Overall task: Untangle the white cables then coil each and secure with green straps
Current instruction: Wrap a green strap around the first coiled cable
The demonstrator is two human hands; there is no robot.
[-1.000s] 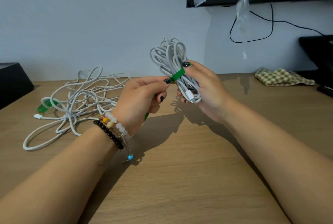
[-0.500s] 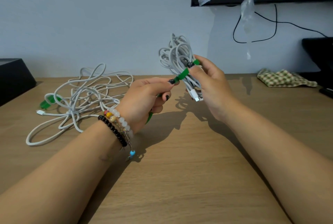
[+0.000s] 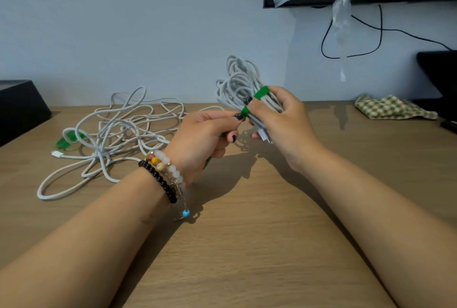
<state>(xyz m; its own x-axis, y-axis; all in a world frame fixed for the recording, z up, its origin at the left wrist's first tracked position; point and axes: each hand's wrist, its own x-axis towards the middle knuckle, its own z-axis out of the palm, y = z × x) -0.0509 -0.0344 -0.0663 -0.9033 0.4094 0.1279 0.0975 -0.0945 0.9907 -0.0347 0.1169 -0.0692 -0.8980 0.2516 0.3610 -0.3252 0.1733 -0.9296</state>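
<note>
The coiled white cable (image 3: pixel 241 85) (right hand (image 3: pixel 284 119) clamped round it, left hand (image 3: pixel 202 134) pinching the green strap (image 3: pixel 261 92) at its 9 o'clock side) could spring loose if strap tension slackens.

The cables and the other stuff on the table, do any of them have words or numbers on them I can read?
No readable text anywhere in this view.
Coiled cable in the right hand: no writing shows.
Green strap, pulled by the left hand: plain.
Tangled cable on the table: its white plug shows no mark.
Black box, checked cloth: no label visible.
</note>
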